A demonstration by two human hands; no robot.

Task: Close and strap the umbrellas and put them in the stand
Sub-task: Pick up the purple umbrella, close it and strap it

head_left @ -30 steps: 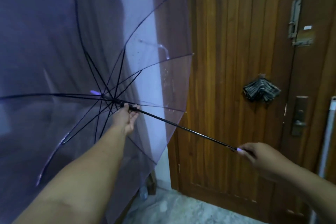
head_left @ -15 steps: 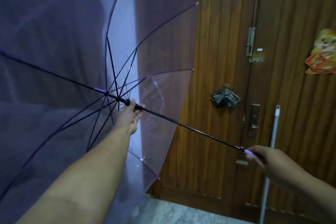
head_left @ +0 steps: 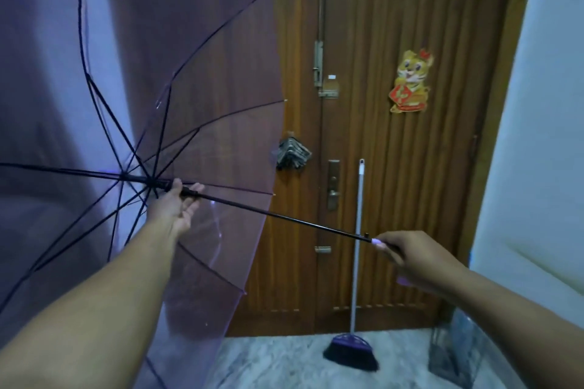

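Observation:
A clear purple umbrella (head_left: 202,79) is spread open across the left half of the view, its dark ribs fanning out from the hub. My left hand (head_left: 177,208) holds the runner on the black shaft (head_left: 284,216) just below the hub, thumb over it and fingers under. My right hand (head_left: 420,257) grips the lilac handle at the shaft's lower end. A dark mesh umbrella stand (head_left: 455,354) sits on the floor at the lower right, partly hidden by my right arm.
A wooden double door (head_left: 395,167) fills the background, with a tiger sticker (head_left: 409,82), a folded checked cloth (head_left: 292,151) on its knob and a lock plate. A purple broom (head_left: 352,347) leans against it. White wall at right, marble floor (head_left: 278,363) below.
The view has swung right, bringing the broom, sticker and stand into sight. Both hands keep their hold on the umbrella; the canopy is still open.

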